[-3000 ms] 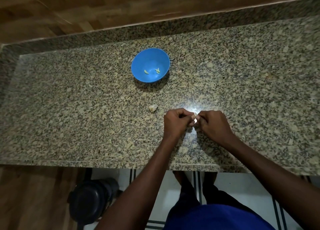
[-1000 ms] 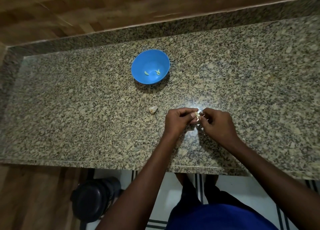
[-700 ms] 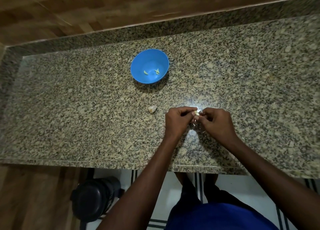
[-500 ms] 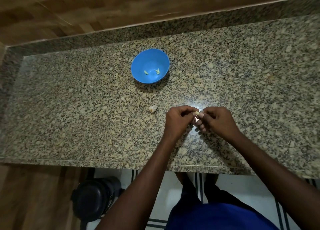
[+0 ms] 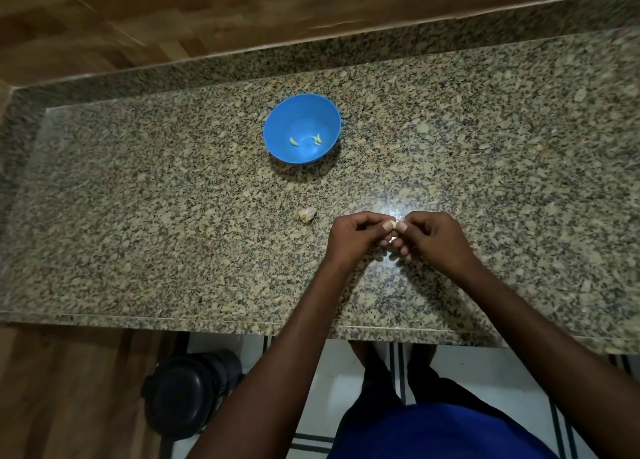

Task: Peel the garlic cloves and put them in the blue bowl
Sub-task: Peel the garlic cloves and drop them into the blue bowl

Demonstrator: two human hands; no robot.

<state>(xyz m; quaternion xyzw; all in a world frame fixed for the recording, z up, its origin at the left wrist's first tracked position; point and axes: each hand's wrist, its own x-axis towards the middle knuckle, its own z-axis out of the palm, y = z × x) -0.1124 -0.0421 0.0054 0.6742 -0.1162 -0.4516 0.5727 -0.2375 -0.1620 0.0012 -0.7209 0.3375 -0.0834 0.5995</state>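
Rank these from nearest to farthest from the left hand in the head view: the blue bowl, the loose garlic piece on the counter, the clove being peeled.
1. Clove: pinched at the left hand's fingertips.
2. Garlic piece: on the counter, just left of that hand.
3. Blue bowl: farther back and left.

Both hands pinch garlic clove (fingertips meeting); blue bowl beyond.
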